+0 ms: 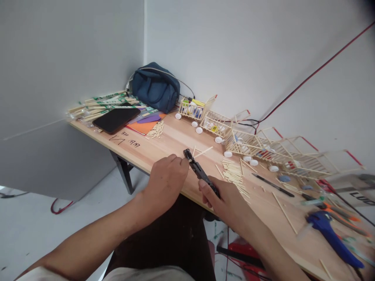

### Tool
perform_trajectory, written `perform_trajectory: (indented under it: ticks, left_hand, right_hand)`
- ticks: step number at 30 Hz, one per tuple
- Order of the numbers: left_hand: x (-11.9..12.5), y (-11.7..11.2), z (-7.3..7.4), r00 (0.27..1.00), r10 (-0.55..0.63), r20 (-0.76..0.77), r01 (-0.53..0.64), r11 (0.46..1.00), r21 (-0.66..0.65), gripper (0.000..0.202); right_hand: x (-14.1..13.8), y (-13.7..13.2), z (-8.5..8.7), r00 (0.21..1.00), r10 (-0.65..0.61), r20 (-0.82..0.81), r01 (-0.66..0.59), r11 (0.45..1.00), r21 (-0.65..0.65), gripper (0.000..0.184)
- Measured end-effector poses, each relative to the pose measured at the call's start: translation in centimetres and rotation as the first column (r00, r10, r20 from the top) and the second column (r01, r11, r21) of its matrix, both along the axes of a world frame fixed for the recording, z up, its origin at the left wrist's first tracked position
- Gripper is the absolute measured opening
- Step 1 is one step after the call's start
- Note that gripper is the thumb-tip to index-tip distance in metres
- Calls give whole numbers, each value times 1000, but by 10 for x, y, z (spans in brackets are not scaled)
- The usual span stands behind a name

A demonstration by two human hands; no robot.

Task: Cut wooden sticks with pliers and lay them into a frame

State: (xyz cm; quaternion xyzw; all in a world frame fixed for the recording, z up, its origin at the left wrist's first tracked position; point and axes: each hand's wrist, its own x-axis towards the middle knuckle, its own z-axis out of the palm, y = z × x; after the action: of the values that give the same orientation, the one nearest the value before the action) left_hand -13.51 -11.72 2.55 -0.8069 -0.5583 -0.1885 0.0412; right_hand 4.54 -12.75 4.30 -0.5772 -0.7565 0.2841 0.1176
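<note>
My right hand [218,195] is wrapped round a slim black hand tool [203,171] with a jaw-like head, its exact kind unclear. The head points up and left, away from my body. Close against that head is my left hand [168,177], its fingers curled together; what they pinch is hidden. Just beyond the tool, thin wooden sticks [204,151] lie crossed on the wooden table [175,136]. To the right of the tool lies a pile of short cut sticks [233,175].
Small stick-built carts [246,142] with white wheels line the wall. A blue bag [155,88], packaged chopsticks [102,103], a black phone [117,118] and another stick pile [156,129] are at left. At right lie a pen [272,184], a blue glue gun [334,238] and orange-handled pliers [342,216].
</note>
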Motion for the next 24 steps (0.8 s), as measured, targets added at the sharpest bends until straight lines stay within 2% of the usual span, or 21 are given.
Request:
perform_trajectory:
  ticks: [10,15,19,24]
  left_hand:
    - [-9,12,-19,997,71,-22,-73,990,-122,20]
    - [-10,15,-25,995,104,-4,-104,986,-127,21]
    - [-11,16,-25,992,123,-6,-122,981,-150,19]
    - [-12,18,-26,990,139,-20,-141,979,-147,20]
  right_hand:
    - [-15,19,-19,980,27,199,-35,999,33,61]
    - [-22,25,-16,969,19,246,-22,1000,9,62]
    - [-26,30,-13,970,33,239,-28,999,-22,61]
    - [-28,34,-19,981,56,184,-54,998,-18,62]
